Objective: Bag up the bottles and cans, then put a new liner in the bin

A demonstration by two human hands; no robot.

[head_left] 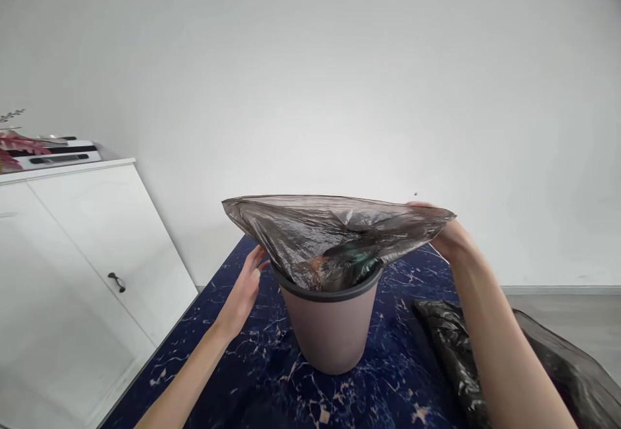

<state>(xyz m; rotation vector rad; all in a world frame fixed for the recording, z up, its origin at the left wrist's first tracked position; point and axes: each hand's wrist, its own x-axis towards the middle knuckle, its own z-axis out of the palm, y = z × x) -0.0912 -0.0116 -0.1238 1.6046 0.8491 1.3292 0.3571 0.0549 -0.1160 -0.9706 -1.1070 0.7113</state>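
A thin, dark translucent trash bag (301, 235) sits in a brownish-pink trash bin (330, 329) with a dark rim, its wide mouth spread above the rim. Orange and greenish shapes show through the film near the rim; I cannot make out what they are. My right hand (449, 238) grips the bag's right edge, its fingers partly behind the film. At the left side of the rim is my left hand (246, 293), fingers stretched out and slightly apart, their tips against the bag and rim.
The bin stands on a dark blue marble-patterned table (262, 384). Another dark plastic bag (451, 345) lies at the right, partly behind my right forearm. A white cabinet (97, 254) stands at the left, with a white device (68, 155) and reddish leaves on top. A pale wall rises behind.
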